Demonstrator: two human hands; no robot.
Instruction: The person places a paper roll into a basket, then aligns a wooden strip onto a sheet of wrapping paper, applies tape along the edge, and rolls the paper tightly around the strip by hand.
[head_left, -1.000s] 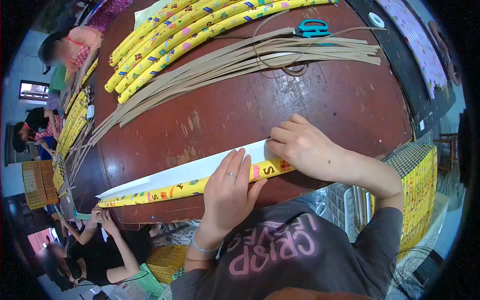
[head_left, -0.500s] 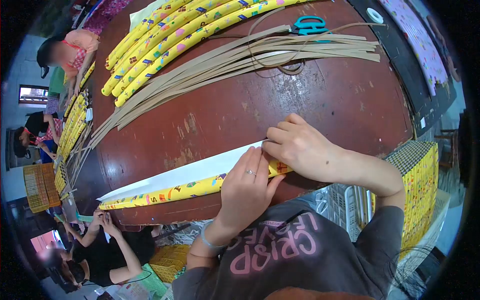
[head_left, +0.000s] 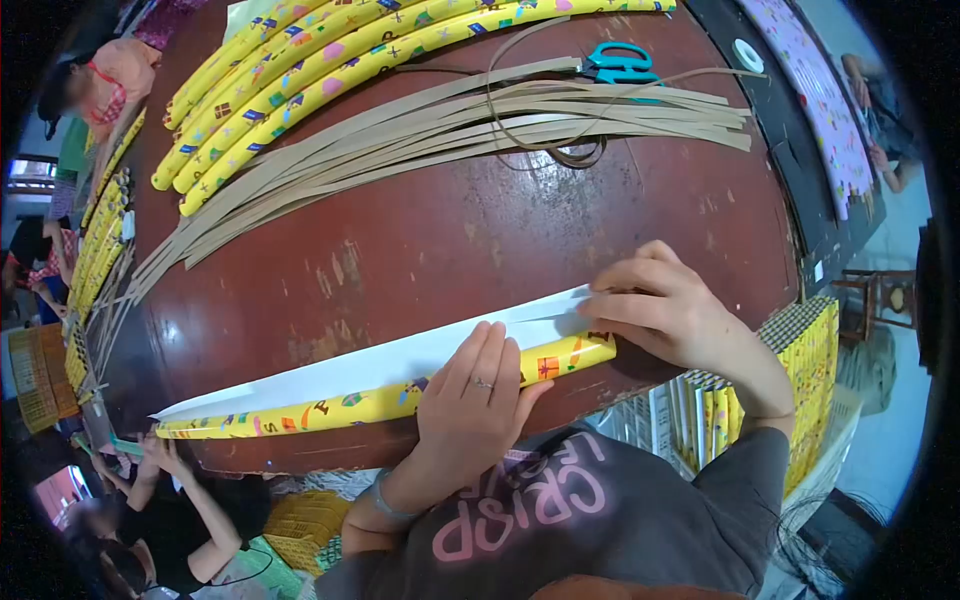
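A long yellow patterned paper roll (head_left: 350, 408) lies along the near edge of the table, its white underside (head_left: 330, 366) spread out behind it. My left hand (head_left: 470, 400) rests on the roll right of its middle, fingers stretched out over the paper. At the roll's right end, my right hand (head_left: 665, 305) has its thumb and fingertips pressed on the end of the white paper. The roll's round right end shows just below those fingers.
Several finished yellow rolls (head_left: 330, 85) and a bundle of tan strips (head_left: 400, 140) lie across the back. Teal scissors (head_left: 622, 65) and a white tape ring (head_left: 747, 56) are beyond. Co-workers (head_left: 110, 90) sit at left; a crate of rolls (head_left: 815, 390) stands at right.
My right hand has moved right and lifted the white paper's end, baring the roll's right end. My left hand still lies on the roll. The whole view has shifted slightly.
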